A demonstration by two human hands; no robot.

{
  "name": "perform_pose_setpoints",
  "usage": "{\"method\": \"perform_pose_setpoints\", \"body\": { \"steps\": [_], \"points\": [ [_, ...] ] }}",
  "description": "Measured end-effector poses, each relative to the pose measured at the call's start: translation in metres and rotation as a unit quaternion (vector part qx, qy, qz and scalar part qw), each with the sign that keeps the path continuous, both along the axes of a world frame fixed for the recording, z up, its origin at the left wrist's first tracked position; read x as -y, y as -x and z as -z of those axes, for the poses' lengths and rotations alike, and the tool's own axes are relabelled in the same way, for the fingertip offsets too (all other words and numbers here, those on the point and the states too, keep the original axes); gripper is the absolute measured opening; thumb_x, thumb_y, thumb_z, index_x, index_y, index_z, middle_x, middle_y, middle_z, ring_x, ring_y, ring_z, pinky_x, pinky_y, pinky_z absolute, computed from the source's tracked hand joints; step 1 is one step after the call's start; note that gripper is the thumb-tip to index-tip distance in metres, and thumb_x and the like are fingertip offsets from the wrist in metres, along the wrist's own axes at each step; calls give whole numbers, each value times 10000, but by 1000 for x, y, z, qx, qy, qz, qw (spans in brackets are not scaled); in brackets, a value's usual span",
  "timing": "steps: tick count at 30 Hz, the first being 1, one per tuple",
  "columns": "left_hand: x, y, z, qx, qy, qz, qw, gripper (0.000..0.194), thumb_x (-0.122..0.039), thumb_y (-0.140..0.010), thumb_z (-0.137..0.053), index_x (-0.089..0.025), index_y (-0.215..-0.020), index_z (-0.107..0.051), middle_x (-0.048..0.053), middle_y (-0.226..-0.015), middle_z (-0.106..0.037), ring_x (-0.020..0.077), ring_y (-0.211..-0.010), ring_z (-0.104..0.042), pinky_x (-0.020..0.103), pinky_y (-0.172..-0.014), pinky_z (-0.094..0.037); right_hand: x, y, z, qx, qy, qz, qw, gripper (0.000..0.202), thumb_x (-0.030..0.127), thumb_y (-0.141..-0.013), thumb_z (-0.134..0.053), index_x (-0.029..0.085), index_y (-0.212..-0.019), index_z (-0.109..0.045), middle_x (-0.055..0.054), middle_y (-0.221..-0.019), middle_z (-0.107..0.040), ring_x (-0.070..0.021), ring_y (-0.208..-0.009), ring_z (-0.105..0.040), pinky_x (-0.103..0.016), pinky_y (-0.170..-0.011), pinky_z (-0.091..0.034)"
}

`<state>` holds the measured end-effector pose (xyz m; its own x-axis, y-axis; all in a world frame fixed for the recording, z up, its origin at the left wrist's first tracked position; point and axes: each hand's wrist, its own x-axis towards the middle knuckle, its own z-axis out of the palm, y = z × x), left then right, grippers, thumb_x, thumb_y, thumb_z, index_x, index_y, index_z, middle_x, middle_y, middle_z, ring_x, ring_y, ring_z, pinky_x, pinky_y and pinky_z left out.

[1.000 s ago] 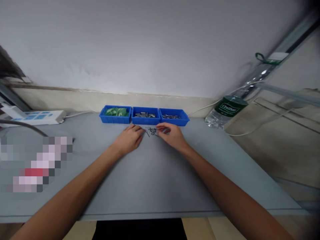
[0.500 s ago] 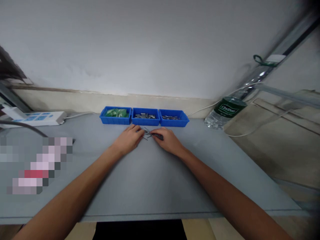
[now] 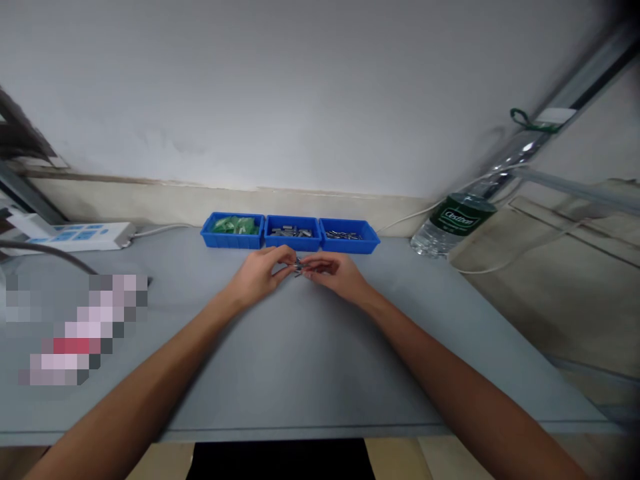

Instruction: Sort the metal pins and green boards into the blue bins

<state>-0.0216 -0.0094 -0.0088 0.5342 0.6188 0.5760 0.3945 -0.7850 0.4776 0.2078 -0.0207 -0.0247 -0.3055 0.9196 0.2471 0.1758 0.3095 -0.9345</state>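
My left hand (image 3: 263, 272) and my right hand (image 3: 343, 275) meet over the grey table, just in front of the blue trays. Between their fingertips is a small cluster of thin metal pins (image 3: 299, 267). The thumb and fingers of each hand are pinched at its own side of the cluster. How many pins each hand grips is too small to tell. The middle blue tray (image 3: 292, 245) holds short metal pieces (image 3: 291, 232). Loose thin metal pins (image 3: 343, 235) lie in the right blue tray (image 3: 350, 247).
The left blue tray (image 3: 233, 241) contains something green in clear plastic (image 3: 234, 225). A large water bottle (image 3: 453, 223) leans at the table's back right. A white power strip (image 3: 90, 235) lies at the back left. A pixelated pink shape (image 3: 95, 323) is on the left.
Fewer pin ends now stick out between my hands. My left thumb and fingers have come up around the cluster, and the dark piece seen in my right hand no longer shows.
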Motion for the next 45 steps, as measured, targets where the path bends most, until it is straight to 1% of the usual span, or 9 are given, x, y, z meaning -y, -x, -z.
{"method": "perform_pose_setpoints", "body": {
  "steps": [7,11,15,18,26,31,35,41,45],
  "points": [
    [4,-6,5,-26,29,-45,998,106,-262,-944,-673,-213,-1034,-645,46,-979,-759,199,-891,-720,319,-810,-583,-3,0,0,-115,87,26,989,285,415,-690,-890,236,-905,-835,-45,-822,-797,-170,-723,-705,-357,-793,-572],
    [-1,-9,14,-116,-7,-61,991,271,-260,-1013,-525,-153,-1236,-636,152,-1195,-728,297,-1158,-656,486,-1023,-546,-10,-6,0,-124,62,115,984,293,405,-669,-897,211,-877,-829,-64,-801,-791,-186,-717,-705,-374,-784,-575],
    [-9,-9,25,-189,-11,-12,982,446,-159,-1001,-407,-139,-1416,-570,156,-1444,-631,332,-1417,-493,562,-1178,-427,-16,-13,0,-149,8,231,961,422,412,-713,-858,220,-1085,-799,-112,-1118,-796,-272,-1011,-741,-428,-892,-581],
    [-12,-9,29,-218,7,-5,976,545,-146,-970,-420,-175,-1509,-499,118,-1555,-547,342,-1496,-407,584,-1192,-410,-17,-16,-1,-155,4,243,958,534,372,-732,-825,257,-1246,-741,-115,-1344,-718,-314,-1194,-690,-456,-943,-578],
    [-14,-2,25,-250,-21,-82,964,538,-86,-930,-469,-107,-1459,-559,173,-1434,-643,303,-1378,-546,494,-1169,-450,-11,-11,-5,-157,53,215,962,481,298,-718,-783,266,-1196,-741,-103,-1321,-728,-268,-1053,-732,-413,-850,-590],
    [-20,12,21,-269,-12,-113,956,393,-51,-944,-453,-171,-1188,-738,133,-1221,-745,274,-1194,-659,426,-1060,-524,-10,-11,-5,-158,60,203,964,421,299,-719,-780,259,-1138,-751,-94,-1239,-758,-209,-898,-735,-365,-775,-576],
    [-22,16,19,-265,9,-141,954,360,-81,-964,-451,-154,-1179,-730,148,-1156,-718,293,-1096,-668,443,-983,-549,-10,-10,-5,-157,63,196,966,396,298,-707,-767,256,-1100,-756,-80,-1167,-778,-185,-822,-715,-347,-735,-557],
    [-20,15,18,-284,20,-140,948,456,14,-867,-441,-97,-1248,-666,177,-1171,-635,278,-1080,-636,427,-1015,-527,-7,-7,-6,-145,76,183,969,387,311,-679,-769,243,-1060,-759,-75,-1115,-785,-180,-787,-705,-339,-716,-540],
    [-16,13,13,-282,29,-136,949,393,-10,-887,-430,-108,-1181,-671,168,-1140,-638,280,-1052,-642,431,-1005,-528,-6,-6,-8,-144,83,180,970,382,308,-668,-767,243,-1043,-760,-67,-1100,-785,-175,-780,-701,-335,-717,-534]
  ]
}}
